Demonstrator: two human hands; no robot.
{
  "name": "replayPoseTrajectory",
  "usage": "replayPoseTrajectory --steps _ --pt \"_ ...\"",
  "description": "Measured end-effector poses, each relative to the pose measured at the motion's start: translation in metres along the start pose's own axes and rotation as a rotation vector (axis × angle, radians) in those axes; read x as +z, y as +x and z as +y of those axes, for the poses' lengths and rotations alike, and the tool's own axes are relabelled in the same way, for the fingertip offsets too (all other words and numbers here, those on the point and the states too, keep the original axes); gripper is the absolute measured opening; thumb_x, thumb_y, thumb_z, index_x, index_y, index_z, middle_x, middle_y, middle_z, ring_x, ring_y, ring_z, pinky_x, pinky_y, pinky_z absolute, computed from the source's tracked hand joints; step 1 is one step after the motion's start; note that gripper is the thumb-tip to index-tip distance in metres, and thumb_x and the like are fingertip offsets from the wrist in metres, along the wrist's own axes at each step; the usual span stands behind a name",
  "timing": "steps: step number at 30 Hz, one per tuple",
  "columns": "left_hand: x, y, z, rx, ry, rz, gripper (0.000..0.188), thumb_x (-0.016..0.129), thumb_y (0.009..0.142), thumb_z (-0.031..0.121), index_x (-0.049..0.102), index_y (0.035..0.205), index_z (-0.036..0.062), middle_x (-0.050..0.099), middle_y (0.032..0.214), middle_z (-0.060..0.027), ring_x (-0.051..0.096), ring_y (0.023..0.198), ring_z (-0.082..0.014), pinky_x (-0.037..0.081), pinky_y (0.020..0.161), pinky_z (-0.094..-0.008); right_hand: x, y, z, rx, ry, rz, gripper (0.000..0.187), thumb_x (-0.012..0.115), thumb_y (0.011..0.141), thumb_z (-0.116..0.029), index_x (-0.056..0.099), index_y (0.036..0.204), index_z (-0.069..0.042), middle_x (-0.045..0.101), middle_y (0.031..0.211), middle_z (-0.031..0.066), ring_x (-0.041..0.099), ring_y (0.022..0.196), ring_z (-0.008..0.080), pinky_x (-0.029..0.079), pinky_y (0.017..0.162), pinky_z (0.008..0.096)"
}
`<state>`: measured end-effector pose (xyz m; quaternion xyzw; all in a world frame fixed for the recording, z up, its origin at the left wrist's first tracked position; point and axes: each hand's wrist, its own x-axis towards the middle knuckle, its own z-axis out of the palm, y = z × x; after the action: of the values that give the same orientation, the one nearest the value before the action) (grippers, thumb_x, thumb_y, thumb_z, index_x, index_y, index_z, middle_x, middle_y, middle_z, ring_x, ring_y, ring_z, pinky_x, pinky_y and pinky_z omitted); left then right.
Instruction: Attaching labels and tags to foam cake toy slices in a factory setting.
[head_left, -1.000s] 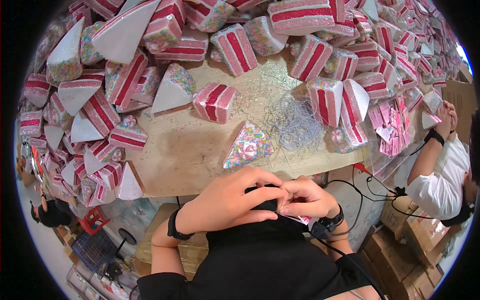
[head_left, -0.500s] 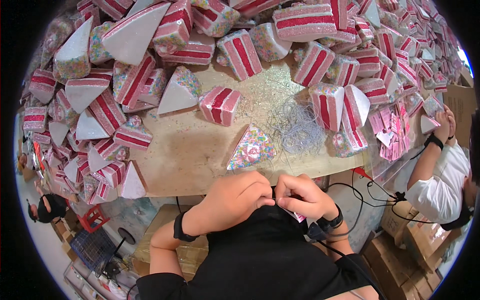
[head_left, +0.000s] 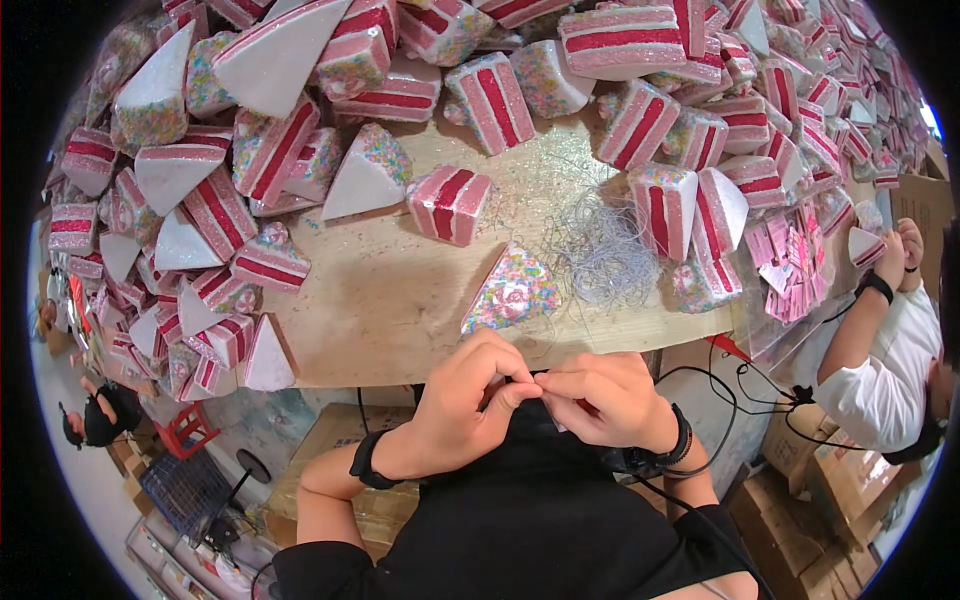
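My left hand [head_left: 462, 405] and my right hand [head_left: 612, 402] meet at the table's near edge, in front of my black shirt. Both are closed in a pinch, fingertips touching or nearly so. Whatever sits between the fingertips is too small to make out; a tiny pale edge shows beneath my right fingers. Just beyond my hands lies a decorative cake slice [head_left: 512, 292] with a sprinkle-covered side up. To its right is a tangle of thin pale string [head_left: 605, 255]. Another slice [head_left: 449, 204], pink with a red stripe, lies farther back.
Heaped glittery cake slices [head_left: 275, 60] cover the back and both sides of the wooden table [head_left: 360, 340]. Pink tags [head_left: 790, 265] lie at the right. A co-worker in a white sleeve [head_left: 868, 380] handles a slice there. Black cables [head_left: 730, 385] hang near my right arm.
My hands have shifted slightly and turned, with the fingertips now raised and meeting. A pink and white card edge under my right hand has mostly gone from sight. The view has moved a little.
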<state>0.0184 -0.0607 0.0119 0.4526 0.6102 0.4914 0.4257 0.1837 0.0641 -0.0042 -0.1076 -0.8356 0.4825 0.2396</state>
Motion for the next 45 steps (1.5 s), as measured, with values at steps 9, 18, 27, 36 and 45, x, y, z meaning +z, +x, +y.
replayPoseTrajectory --steps 9,18,27,36,45 --pt "0.0 -0.005 -0.006 0.09 0.134 0.082 0.016 0.071 0.089 0.005 0.058 0.097 0.0026 0.061 0.092 -0.0097 0.059 0.073 -0.0223 0.047 0.06 -0.0301 0.01 0.003 -0.003 0.26 0.267 0.013 0.016 0.076 0.079 0.001 0.068 0.092 -0.004 0.066 0.075 0.0056 0.061 0.057 0.0164 0.045 0.049 0.0268" --pt "-0.015 0.017 -0.018 0.236 0.695 0.302 0.051 0.083 0.075 0.013 0.059 0.118 0.0007 0.06 0.116 -0.0151 0.059 0.097 -0.0311 0.048 0.081 -0.0419 0.002 0.025 0.015 0.076 -0.029 0.137 0.018 0.073 0.069 0.007 0.065 0.083 -0.002 0.069 0.081 0.0121 0.061 0.061 0.0112 0.047 0.051 0.0244" --pt "-0.013 0.018 -0.034 0.253 0.563 0.233 0.069 0.087 0.065 0.008 0.057 0.126 -0.0018 0.056 0.112 -0.0168 0.058 0.114 -0.0377 0.05 0.087 -0.0435 0.003 0.04 0.014 0.037 -0.09 0.145 0.02 0.074 0.065 0.006 0.062 0.079 -0.003 0.069 0.085 0.0136 0.069 0.09 0.0284 0.055 0.066 0.0338" --pt "-0.017 0.016 -0.031 0.226 0.515 0.216 0.069 0.09 0.062 0.002 0.058 0.124 0.0006 0.054 0.111 -0.0161 0.06 0.116 -0.0388 0.054 0.092 -0.0434 0.003 0.038 0.012 0.192 0.046 0.108 0.017 0.07 0.069 0.008 0.06 0.082 0.001 0.072 0.09 0.0201 0.072 0.085 0.0261 0.053 0.059 0.0296" --pt "-0.021 0.015 -0.028 0.258 0.52 0.201 0.07 0.087 0.061 0.0 0.059 0.125 -0.0038 0.052 0.102 -0.0146 0.058 0.114 -0.0396 0.052 0.084 -0.0422 0.005 0.041 0.015 0.087 -0.034 0.099 0.02 0.071 0.065 0.008 0.059 0.08 0.0 0.072 0.096 0.021 0.071 0.082 0.0264 0.055 0.062 0.0298"
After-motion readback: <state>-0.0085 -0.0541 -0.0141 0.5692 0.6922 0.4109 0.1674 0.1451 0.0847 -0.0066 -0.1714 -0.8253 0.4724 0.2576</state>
